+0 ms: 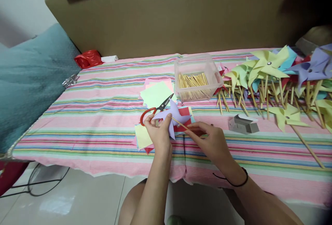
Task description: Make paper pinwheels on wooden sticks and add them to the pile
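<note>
My left hand [161,129] grips a purple paper pinwheel [174,111] near its middle, thumb on top. A thin wooden stick [180,124] runs from the pinwheel's centre toward my right hand [207,136], which pinches its lower end between thumb and fingers. Just beyond my left hand, scissors [162,106] with red handles lie on the paper, blades pointing away to the right. Under the pinwheel and beside it are coloured paper squares: a pale green sheet [157,94] on top of one pile, a yellow sheet [143,136] nearer me, and a red sheet [183,114].
A clear plastic box [198,91] holds many wooden sticks [192,80]. Many finished pinwheels [268,64] crowd the right side; a yellow pinwheel [286,117] lies in front. A small grey box [243,124] sits right of my hands. A red plastic bag [88,59] lies far left by a blue cushion [33,79].
</note>
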